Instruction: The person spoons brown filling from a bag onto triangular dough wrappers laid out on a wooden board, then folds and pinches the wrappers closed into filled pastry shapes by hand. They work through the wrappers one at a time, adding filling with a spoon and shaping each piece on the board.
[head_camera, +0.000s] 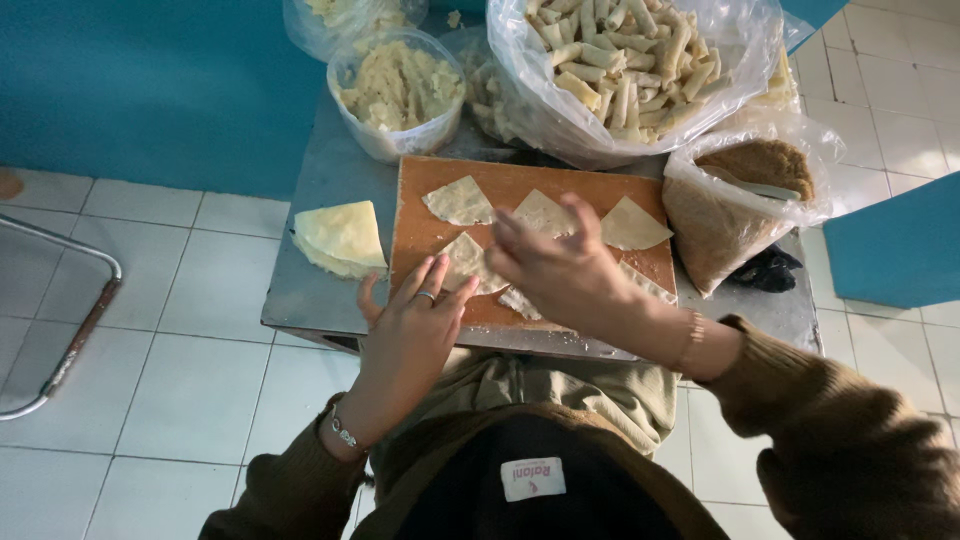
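Brown wooden board (430, 240) – left hand (410, 330) open, fingertips on dough triangle (466, 262); right hand (555, 265) beside it, grip unclear.

Pale triangular wrapper (466, 262) flat on board

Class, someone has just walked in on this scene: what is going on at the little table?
A person works thin triangular wrappers on an orange-brown board. The left hand presses one wrapper flat while the right hand reaches across it. Three more wrappers lie spread above; a stack of wrappers sits left of the board. Behind are a tub of filling and a bag of finished rolls.
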